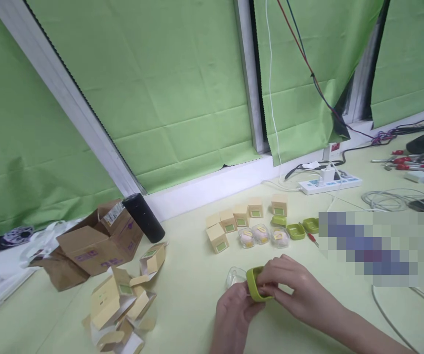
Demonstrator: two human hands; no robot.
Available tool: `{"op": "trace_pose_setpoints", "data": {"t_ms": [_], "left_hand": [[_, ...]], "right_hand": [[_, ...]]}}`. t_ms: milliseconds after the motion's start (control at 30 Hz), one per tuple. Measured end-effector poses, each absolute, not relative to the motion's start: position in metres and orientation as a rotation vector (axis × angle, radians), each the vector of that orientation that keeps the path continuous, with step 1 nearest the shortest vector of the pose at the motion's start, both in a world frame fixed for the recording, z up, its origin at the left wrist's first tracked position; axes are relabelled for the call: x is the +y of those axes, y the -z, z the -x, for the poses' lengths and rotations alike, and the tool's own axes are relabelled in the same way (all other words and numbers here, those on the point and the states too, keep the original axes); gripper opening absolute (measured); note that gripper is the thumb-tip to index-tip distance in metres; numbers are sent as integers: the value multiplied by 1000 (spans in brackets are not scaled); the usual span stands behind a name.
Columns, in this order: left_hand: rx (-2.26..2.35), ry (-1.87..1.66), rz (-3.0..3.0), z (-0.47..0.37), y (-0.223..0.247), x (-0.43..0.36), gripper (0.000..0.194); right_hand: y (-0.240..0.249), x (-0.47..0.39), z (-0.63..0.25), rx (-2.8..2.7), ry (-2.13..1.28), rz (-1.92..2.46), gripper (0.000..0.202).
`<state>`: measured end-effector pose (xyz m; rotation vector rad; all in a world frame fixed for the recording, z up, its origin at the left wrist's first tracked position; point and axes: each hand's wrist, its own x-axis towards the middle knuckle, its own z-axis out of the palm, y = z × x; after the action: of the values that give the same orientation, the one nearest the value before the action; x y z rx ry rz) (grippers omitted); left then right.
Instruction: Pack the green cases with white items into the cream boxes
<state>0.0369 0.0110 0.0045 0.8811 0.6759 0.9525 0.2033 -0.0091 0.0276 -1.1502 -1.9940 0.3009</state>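
Observation:
A small green square plastic container (253,289) is tipped on its side between my hands near the front of the table. My left hand (233,306) grips it from the left, its fingers partly hidden. On the other side my right hand (289,281) is closed on the rim, fingertips reaching into the opening; what they touch inside is hidden. A clear plastic shell (235,275) shows just beyond my left fingers; I cannot tell whether it is held. Behind, several clear packs with pinkish contents (261,234) stand near green containers (296,231).
Small tan boxes (228,221) form a row at the back. Opened tan cartons (114,297), a brown cardboard box (103,241) and a black cylinder (143,217) are at left. A power strip (330,184), cables (384,199) and red-handled tools (421,161) lie right.

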Motion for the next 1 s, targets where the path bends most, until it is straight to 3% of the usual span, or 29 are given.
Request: {"op": "trace_pose_setpoints", "data": {"t_ms": [300,433,500,667,867,1000], "left_hand": [[783,-709,-922,-31,-9,14,28],[691,-653,-972,-29,-8,15,27],[690,-718,-966,-28,-9,15,25],[684,-802,-940,-29,-9,14,21],[677,-849,-961,-32,1,14,12],[735,-923,-989,-35,-1,18,10]], "right_hand": [[-35,-11,-208,-2221,-411,1012,20],[-42,-14,-214,-2271,-611,927,17],[-43,-17,-217,-2122,-682,915,28],[-35,-22,-208,-1875,-924,1083,78],[-28,-23,-195,-1634,-1088,955,42],[-34,-15,-215,-1432,-978,746,14]]}}
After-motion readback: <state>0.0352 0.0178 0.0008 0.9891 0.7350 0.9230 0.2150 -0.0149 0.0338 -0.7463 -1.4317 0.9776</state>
